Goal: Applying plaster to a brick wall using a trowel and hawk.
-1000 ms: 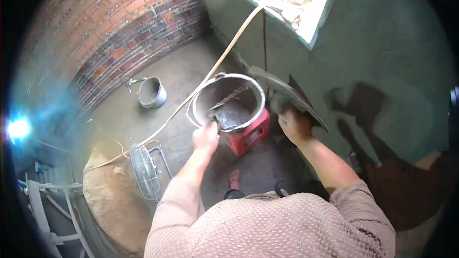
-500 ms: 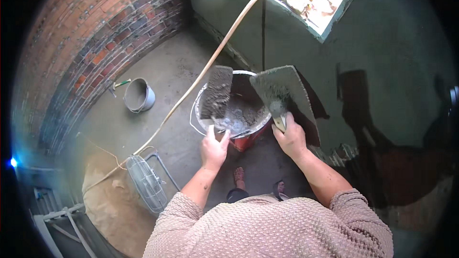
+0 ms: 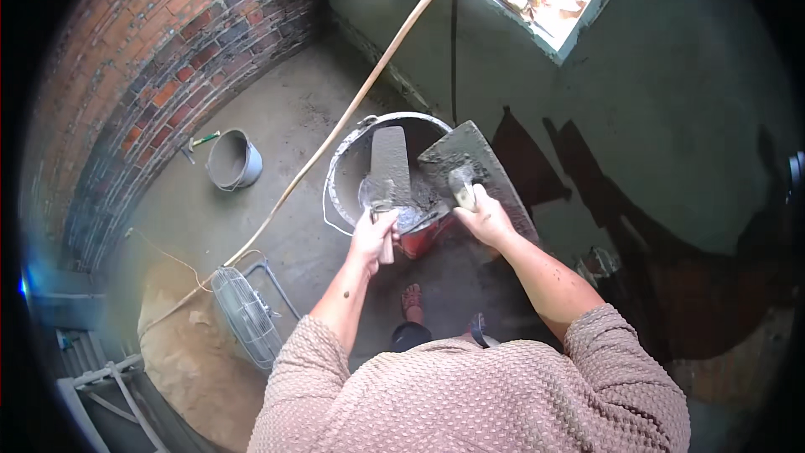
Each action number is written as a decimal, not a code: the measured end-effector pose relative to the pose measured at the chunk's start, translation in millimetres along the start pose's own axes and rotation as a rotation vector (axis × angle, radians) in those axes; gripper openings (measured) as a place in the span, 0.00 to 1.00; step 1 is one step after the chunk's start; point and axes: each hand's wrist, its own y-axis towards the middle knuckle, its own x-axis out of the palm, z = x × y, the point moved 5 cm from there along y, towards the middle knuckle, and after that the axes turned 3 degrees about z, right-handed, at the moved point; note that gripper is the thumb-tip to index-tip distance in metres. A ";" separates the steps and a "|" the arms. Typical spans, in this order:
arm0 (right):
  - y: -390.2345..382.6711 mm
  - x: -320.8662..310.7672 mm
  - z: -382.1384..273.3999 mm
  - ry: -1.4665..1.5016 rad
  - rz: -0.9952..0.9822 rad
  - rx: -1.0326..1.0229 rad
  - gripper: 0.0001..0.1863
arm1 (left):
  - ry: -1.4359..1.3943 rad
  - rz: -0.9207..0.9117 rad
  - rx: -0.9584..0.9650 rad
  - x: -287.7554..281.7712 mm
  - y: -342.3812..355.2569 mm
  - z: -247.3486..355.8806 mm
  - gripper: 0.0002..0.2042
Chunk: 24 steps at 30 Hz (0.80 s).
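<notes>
My left hand (image 3: 371,239) is closed around the wooden handle of a trowel (image 3: 390,155), whose long grey blade reaches over a large bucket (image 3: 334,184). Wet grey mortar (image 3: 425,193) lies inside the bucket, partly hidden by the tools. In my right hand (image 3: 488,218) is the pale handle of a plastering float (image 3: 482,151), a wide flat plate smeared with mortar. It sits tilted over the bucket's right rim, close to the trowel blade. Under the bucket's front a red object (image 3: 422,240) shows, mostly covered.
A long pole or hose (image 3: 352,109) slants from the window opening (image 3: 558,50) down past the bucket's left. Left of it are a small bucket (image 3: 248,169), a green-handled tool (image 3: 205,139) and a fan (image 3: 246,316). A plastered wall (image 3: 704,84) rises on the right.
Both tools have tilted and come lower and closer together over the bucket. My right hand has moved left and inward with the float; the trowel's handle now shows below my left hand.
</notes>
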 end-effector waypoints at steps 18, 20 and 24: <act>-60.3 32.1 -78.7 0.998 -0.370 0.111 0.17 | -0.358 -0.219 0.052 33.7 -56.3 6.1 0.14; -34.9 -3.8 -82.6 0.244 0.011 -0.349 0.15 | -0.102 -0.163 0.056 21.2 -51.7 11.3 0.13; -8.1 -6.9 -85.4 -0.291 -0.133 -0.388 0.13 | 0.434 -0.230 0.119 -2.5 -56.1 26.6 0.12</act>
